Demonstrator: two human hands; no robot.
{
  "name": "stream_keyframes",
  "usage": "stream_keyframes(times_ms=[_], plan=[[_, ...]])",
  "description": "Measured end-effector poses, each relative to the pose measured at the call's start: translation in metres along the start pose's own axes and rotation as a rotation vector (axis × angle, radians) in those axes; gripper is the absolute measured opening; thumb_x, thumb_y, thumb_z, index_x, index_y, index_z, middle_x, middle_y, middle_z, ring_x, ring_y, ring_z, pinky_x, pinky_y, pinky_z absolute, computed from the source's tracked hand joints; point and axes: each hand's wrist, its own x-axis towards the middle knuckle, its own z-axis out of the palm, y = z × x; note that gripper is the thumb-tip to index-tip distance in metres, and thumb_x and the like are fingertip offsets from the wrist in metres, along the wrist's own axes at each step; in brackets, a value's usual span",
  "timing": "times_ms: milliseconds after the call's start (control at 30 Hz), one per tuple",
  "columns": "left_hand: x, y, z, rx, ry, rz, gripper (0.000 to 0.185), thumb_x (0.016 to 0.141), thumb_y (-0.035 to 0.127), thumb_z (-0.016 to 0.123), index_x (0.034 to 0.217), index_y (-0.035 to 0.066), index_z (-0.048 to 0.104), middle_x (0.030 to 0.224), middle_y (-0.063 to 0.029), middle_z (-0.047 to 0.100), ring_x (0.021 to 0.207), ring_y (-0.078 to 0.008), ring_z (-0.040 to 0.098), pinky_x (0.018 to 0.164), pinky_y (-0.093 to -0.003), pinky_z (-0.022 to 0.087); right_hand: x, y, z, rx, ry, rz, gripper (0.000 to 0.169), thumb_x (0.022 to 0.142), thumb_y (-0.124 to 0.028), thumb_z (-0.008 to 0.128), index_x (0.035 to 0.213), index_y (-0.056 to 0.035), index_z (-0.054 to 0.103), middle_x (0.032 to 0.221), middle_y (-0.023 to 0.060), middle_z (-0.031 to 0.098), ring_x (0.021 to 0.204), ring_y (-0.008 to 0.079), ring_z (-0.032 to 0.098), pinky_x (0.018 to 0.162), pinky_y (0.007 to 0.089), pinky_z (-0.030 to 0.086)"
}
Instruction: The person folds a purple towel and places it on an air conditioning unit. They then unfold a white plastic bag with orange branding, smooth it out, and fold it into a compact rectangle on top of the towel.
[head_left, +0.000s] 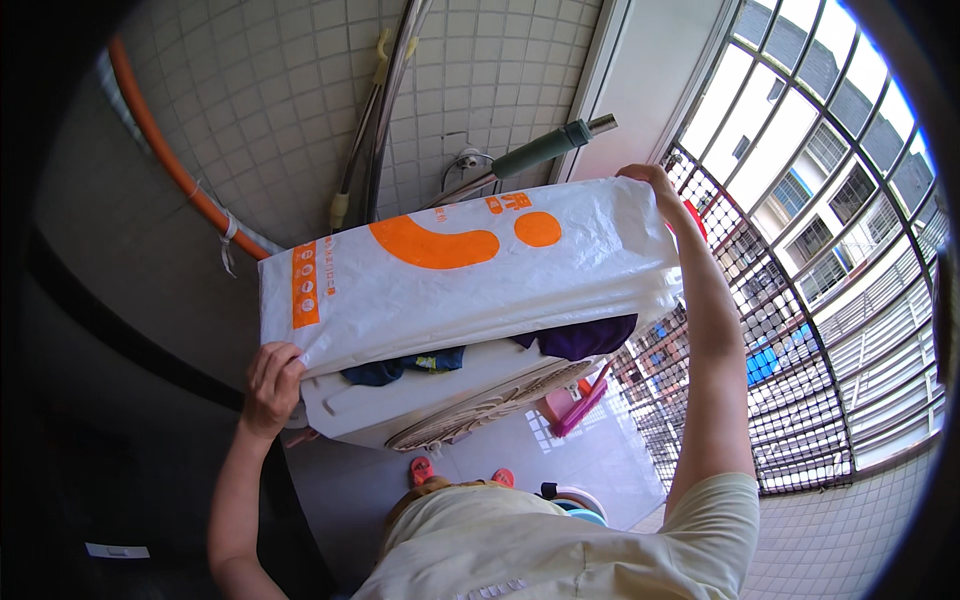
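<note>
A white plastic bag (450, 277) with orange print lies folded in layers on top of an air conditioner's outdoor unit (420, 409). My left hand (274, 382) grips the bag's near left corner. At the far right corner, my right hand (646, 178) holds the bag's edge, its fingers partly hidden. Dark purple cloth (589, 337) and dark blue cloth (401, 367) stick out from under the bag's near side, on the unit's top.
Poles, one with a green grip (536, 150), lean by the tiled wall behind the unit. An orange hose (161, 154) runs at the left. A barred window (817, 150) with black mesh stands right. A pink broom (581, 409) and basins (581, 506) are on the floor.
</note>
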Motion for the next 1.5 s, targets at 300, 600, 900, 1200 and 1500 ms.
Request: stream_keyframes(times_ms=[300,600,900,1200,1500], plan=[[-0.001,0.002,0.001,0.016,-0.001,0.000,0.026,0.069,-0.005,0.067,0.084,0.002,0.046,0.089,-0.0134,0.055,0.082,-0.0283,0.058,0.069,-0.0388,0.051,-0.017,-0.021,0.001,0.334,0.079,0.241,0.027,0.083,-0.022,0.055,0.095,-0.0005,0.066,0.087,0.0025,0.064,0.074,0.0128,0.059,0.070,0.0260,0.046],[0.004,-0.001,0.003,-0.012,0.003,-0.004,0.027,0.068,-0.008,0.065,0.085,0.002,0.047,0.088,-0.0135,0.055,0.081,-0.0290,0.057,0.069,-0.0385,0.050,-0.022,-0.015,-0.009,0.013,-0.024,0.108,0.029,0.080,-0.016,0.062,0.105,-0.0005,0.064,0.092,0.0054,0.066,0.084,0.0118,0.059,0.075,0.0284,0.046],[0.002,0.001,0.000,0.003,-0.007,-0.013,0.027,0.068,-0.008,0.065,0.085,0.002,0.047,0.088,-0.0133,0.054,0.081,-0.0287,0.057,0.069,-0.0382,0.050,-0.027,-0.012,-0.009,0.048,0.056,0.092,0.027,0.080,-0.015,0.062,0.102,0.0007,0.065,0.085,0.0063,0.067,0.080,0.0133,0.061,0.073,0.0269,0.048],[0.005,0.002,0.001,0.012,-0.003,-0.011,0.026,0.067,-0.009,0.065,0.083,0.001,0.047,0.088,-0.0130,0.055,0.080,-0.0285,0.057,0.069,-0.0378,0.050,-0.022,0.011,-0.013,0.261,-0.033,0.194,0.030,0.081,-0.012,0.062,0.109,-0.0006,0.063,0.097,0.0069,0.066,0.090,0.0141,0.060,0.079,0.0263,0.047],[0.006,0.002,-0.001,0.028,-0.006,-0.004,0.025,0.067,-0.008,0.064,0.083,0.002,0.047,0.088,-0.0130,0.055,0.080,-0.0284,0.057,0.069,-0.0374,0.050,-0.014,0.004,-0.010,0.036,0.003,0.168,0.029,0.080,-0.010,0.063,0.107,-0.0007,0.064,0.097,0.0060,0.066,0.087,0.0128,0.060,0.077,0.0262,0.047]])
